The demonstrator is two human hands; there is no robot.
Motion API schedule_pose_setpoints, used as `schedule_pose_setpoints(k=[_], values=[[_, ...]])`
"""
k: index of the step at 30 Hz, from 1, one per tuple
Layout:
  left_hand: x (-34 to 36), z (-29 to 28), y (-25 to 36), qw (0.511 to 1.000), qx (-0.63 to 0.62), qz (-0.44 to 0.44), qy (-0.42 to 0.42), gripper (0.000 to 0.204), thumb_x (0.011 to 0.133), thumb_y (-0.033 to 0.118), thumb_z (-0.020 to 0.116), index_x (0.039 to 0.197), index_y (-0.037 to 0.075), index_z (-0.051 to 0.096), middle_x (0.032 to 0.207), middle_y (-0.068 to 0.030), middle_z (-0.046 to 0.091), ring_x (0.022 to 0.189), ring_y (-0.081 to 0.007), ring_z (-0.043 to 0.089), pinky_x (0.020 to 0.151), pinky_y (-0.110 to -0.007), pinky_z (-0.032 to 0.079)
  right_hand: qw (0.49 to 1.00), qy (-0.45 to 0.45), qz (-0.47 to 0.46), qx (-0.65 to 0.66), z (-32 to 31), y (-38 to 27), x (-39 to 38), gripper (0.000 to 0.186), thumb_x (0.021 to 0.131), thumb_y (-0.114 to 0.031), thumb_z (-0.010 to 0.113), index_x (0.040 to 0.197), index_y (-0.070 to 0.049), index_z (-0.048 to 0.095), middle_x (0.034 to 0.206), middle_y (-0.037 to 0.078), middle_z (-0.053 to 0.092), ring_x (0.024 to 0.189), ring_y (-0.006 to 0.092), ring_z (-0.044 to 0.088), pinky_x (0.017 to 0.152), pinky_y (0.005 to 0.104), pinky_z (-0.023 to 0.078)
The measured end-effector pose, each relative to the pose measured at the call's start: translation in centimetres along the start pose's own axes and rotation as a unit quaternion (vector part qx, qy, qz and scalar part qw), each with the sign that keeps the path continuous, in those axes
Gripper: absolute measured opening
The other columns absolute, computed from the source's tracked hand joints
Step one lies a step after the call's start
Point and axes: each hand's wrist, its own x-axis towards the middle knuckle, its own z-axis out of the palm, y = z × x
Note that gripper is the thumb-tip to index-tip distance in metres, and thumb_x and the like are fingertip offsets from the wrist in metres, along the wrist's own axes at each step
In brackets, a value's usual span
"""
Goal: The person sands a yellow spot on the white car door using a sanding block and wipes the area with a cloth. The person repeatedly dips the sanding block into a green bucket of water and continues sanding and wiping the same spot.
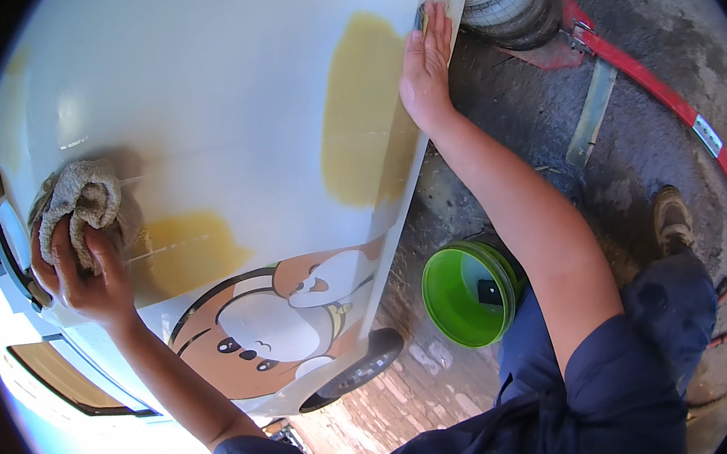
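My left hand [91,281] grips a bunched, damp-looking beige towel [86,190] against the white vehicle panel [220,85], close to a black door handle [12,239]. Farther up, near the panel's right edge, my right hand [428,77] presses with fingers stretched and together. Under those fingertips is a small dark, thin sheet [421,18] that looks like sandpaper, mostly covered. Yellowish patches [361,110] mark the panel beside my right hand, and another yellow patch [193,251] lies right of the towel. Below it is a cartoon animal picture [258,339].
A green bucket [470,293] with a dark object inside stands on the wet floor by my legs. Beyond it are a tyre [508,10], a long red metal bar [653,84] and a flat strip [592,113]. A dark wheel [355,373] shows under the panel.
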Motion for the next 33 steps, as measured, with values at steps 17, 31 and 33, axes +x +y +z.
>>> schedule_pose_setpoints(k=[17,31,33], values=[[0.4,-0.1,0.7,1.000,0.014,0.005,-0.012,0.030,0.096,0.017,0.069,0.119,-0.001,0.073,0.135,-0.0243,0.059,0.120,-0.0436,0.062,0.096,-0.054,0.057,0.997,-0.063,-0.002,-0.050,0.8,4.0,-2.5,0.067,0.112,-0.040,0.032,0.166,-0.002,0.020,0.172,0.023,0.017,0.159,0.0463,0.011,0.128,0.0540,0.012],[0.3,0.2,1.1,1.000,0.002,-0.010,0.011,0.029,0.095,0.016,0.070,0.116,-0.002,0.074,0.134,-0.0241,0.060,0.118,-0.0426,0.063,0.096,-0.052,0.056,0.991,0.001,0.126,0.034,-0.6,-2.2,2.2,0.065,0.114,-0.040,0.028,0.167,-0.004,0.017,0.174,0.019,0.013,0.161,0.0397,0.005,0.129,0.0531,0.004],[0.2,0.2,1.0,1.000,0.010,-0.012,-0.003,0.030,0.095,0.018,0.071,0.118,-0.001,0.074,0.133,-0.0237,0.061,0.117,-0.0416,0.064,0.096,-0.052,0.056,0.990,0.009,0.129,0.055,-1.6,-1.9,5.6,0.066,0.114,-0.042,0.027,0.167,-0.005,0.016,0.174,0.017,0.015,0.161,0.0391,0.006,0.129,0.0519,0.003]])
